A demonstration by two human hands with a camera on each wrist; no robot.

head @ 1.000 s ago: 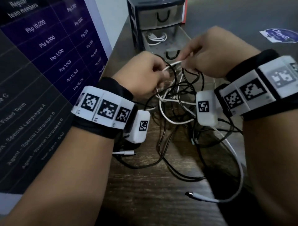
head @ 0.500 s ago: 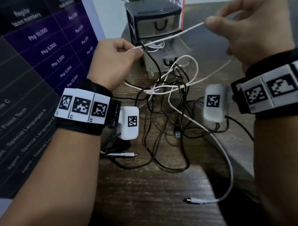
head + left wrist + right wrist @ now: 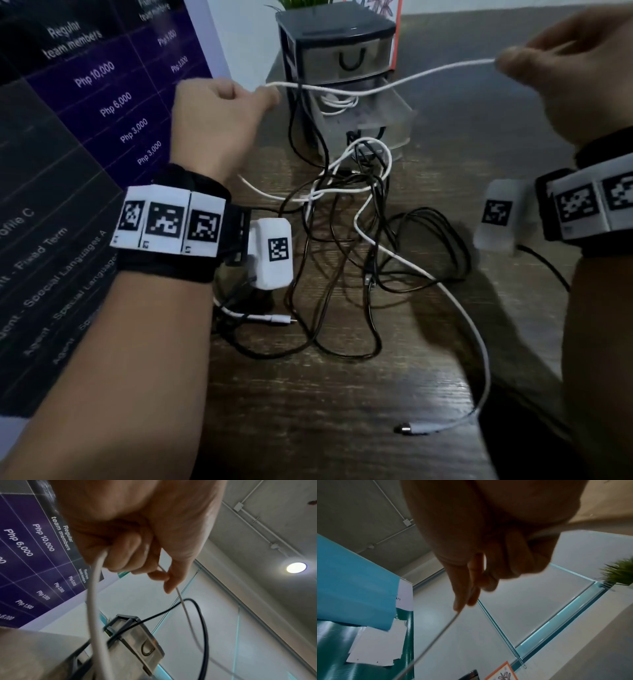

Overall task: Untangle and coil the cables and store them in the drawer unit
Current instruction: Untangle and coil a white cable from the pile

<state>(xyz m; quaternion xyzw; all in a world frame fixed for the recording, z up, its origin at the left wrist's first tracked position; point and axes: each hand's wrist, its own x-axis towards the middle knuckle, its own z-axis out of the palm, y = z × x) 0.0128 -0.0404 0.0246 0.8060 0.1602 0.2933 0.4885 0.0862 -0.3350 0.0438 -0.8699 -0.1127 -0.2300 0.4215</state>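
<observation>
Left hand (image 3: 219, 116) and right hand (image 3: 561, 65) each pinch the white cable (image 3: 387, 87), stretched above the tangle (image 3: 342, 240) at 12 o'clock. Light, limp, likely snags; grip near the plug.

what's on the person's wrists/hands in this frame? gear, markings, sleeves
Both forearms are bare, with no sleeves, and the left hand and right hand wear no gloves. Each wrist has a black strap carrying a white band of square black-and-white markers. A white camera box with one marker hangs below each wrist; a thin black lead leaves the right one.
</observation>
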